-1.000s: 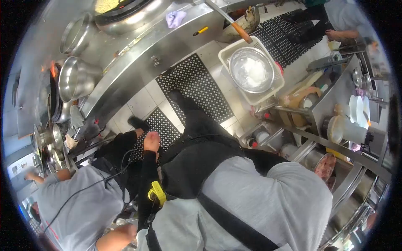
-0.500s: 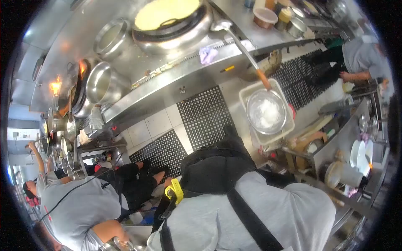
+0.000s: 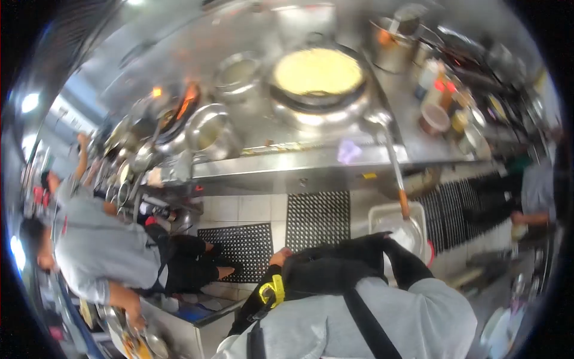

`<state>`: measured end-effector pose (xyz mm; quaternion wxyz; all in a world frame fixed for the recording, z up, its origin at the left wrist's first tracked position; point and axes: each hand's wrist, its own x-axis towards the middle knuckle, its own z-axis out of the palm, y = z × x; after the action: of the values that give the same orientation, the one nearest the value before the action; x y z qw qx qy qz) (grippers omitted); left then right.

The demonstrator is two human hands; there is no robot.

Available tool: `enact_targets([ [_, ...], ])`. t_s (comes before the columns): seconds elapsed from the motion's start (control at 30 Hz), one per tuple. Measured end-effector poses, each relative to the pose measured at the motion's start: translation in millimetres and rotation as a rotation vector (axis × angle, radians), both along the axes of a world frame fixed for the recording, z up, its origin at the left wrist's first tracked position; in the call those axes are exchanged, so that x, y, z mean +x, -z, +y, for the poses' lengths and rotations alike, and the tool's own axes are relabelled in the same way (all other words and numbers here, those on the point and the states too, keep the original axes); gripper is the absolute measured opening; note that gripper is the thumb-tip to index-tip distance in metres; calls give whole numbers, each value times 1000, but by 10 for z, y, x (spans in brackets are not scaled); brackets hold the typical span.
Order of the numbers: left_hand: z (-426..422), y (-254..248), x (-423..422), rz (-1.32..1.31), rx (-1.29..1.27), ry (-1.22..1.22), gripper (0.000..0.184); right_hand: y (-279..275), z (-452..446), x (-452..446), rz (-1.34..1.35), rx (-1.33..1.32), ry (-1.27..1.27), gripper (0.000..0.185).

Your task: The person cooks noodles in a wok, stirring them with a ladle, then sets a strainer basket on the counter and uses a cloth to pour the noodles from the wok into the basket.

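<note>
My left hand (image 3: 280,257) is at the front of my black apron (image 3: 335,263), below a yellow watch-like band on the wrist. Its fingers are small and blurred, so their closure cannot be made out. A black sleeve covers my right arm, which bends toward the apron; the hand at its end is hidden. Just beyond that arm, a bowl with white contents (image 3: 408,238) sits over a pale rectangular tub (image 3: 420,213), partly covered by the sleeve. A long ladle (image 3: 391,149) rests on the counter edge, its wooden handle end hanging above the tub.
A large wok of yellow food (image 3: 318,72) stands on the steel counter (image 3: 263,164). Flames rise by another wok (image 3: 174,122) at left, beside a steel pot (image 3: 209,133). Co-workers stand at left (image 3: 107,239) and right (image 3: 535,191). Perforated black mats (image 3: 318,218) cover parts of the floor.
My view has lifted and turned, so the counter sits lower and more level. My left hand shows more fully by the apron. My right sleeve now covers part of the bowl.
</note>
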<state>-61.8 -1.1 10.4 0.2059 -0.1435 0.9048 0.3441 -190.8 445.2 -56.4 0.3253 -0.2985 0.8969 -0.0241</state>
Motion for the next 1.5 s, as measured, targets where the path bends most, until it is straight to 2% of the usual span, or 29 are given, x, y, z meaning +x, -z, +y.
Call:
enact_targets([
  [0.1,-104,460,235,112,-55,-175,22,43,-314,-413,53,-68,-147,32],
  [0.17,-105,533,525,83,-120,-301,26,373,-497,-655,-138,-59,-257,46],
  [0.2,-108,512,690,67,-157,-330,27,573,-583,-659,-128,-139,-155,53],
  [0.23,-258,1036,996,73,-208,-146,30,612,-662,-669,-155,-158,-92,55],
  [0.27,-365,1335,1237,97,-256,32,32,616,-743,-675,-191,-149,-22,57],
  [0.33,-101,1287,1641,-136,-161,-505,34,561,-860,-696,-262,-112,80,61],
  [0.37,-52,1220,1860,-233,-145,-564,35,536,-910,-705,-292,-99,127,63],
  [0.43,117,1097,2243,-359,-93,-543,35,585,-992,-728,-304,-97,145,68],
  [0.53,298,1021,2575,-465,-16,-524,37,1132,-942,-824,-196,-152,51,66],
  [0.6,315,1043,2625,-483,23,-503,38,1065,-923,-865,-156,-79,-70,63],
  [0.77,88,1221,2365,-383,46,-389,42,741,-966,-848,-129,3,-140,58],
  [0.9,-568,1242,1863,-32,31,-144,40,493,-971,-794,-92,4,-65,55],
  [0.97,-612,1286,1288,-231,-289,-104,38,364,-973,-722,-74,-5,-13,53],
  [1.07,-916,1152,1067,-250,-137,-275,37,144,-958,-583,-32,-7,75,51],
  [1.3,-1158,1118,642,-304,-147,-137,36,-172,-675,-154,69,33,257,45],
  [1.5,-1300,1124,264,-332,-172,-27,34,-351,-427,577,112,94,360,41],
])
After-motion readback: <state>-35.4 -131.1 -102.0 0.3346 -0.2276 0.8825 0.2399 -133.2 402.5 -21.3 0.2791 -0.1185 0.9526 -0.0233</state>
